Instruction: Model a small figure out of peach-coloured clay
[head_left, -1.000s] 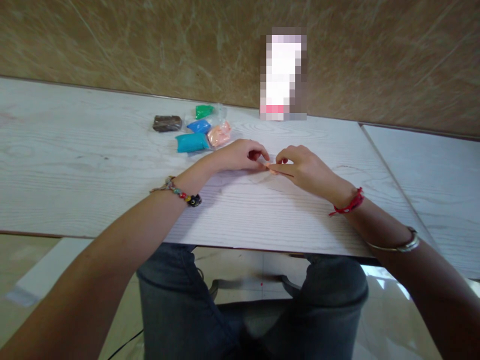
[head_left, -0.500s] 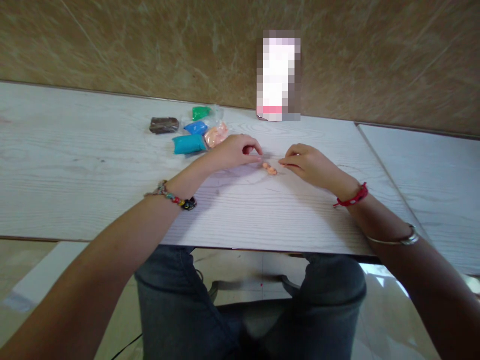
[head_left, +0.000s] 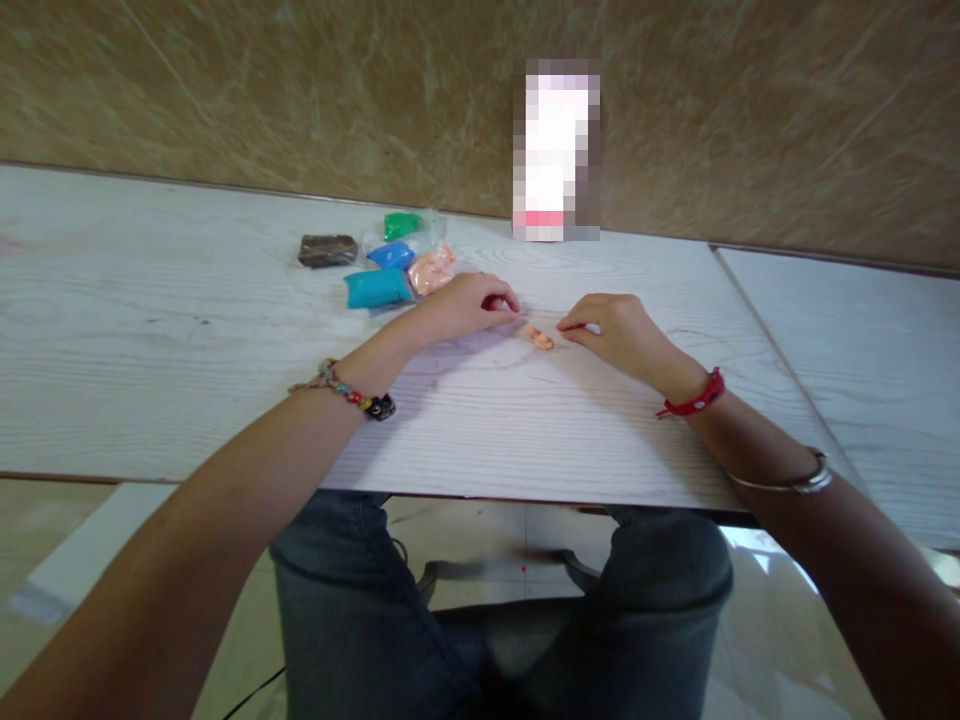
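Small lumps of peach modelling clay (head_left: 543, 341) lie on the white wood-grain table (head_left: 487, 430), in the gap between my two hands. Just left of the clay is my left hand (head_left: 474, 303), its thumb and index fingertips closed in a pinch. My right hand (head_left: 616, 328) rests a little to the right of the lumps, thumb and fingertips pressed together. Whatever either pinch holds, if anything, is too small to make out. Behind my left hand sits a clear packet of peach clay (head_left: 431, 271).
Beside the peach packet lie teal (head_left: 379, 289), blue (head_left: 391, 256), green (head_left: 401, 226) and brown (head_left: 328, 251) clay packets. A pixelated upright object (head_left: 556, 150) leans against the brown marbled wall (head_left: 300, 100). A seam (head_left: 772, 345) crosses the table on the right.
My left thumb and index fingertip have drawn closer together and slightly left. My right wrist has shifted a little left. The peach lumps stay about where they were.
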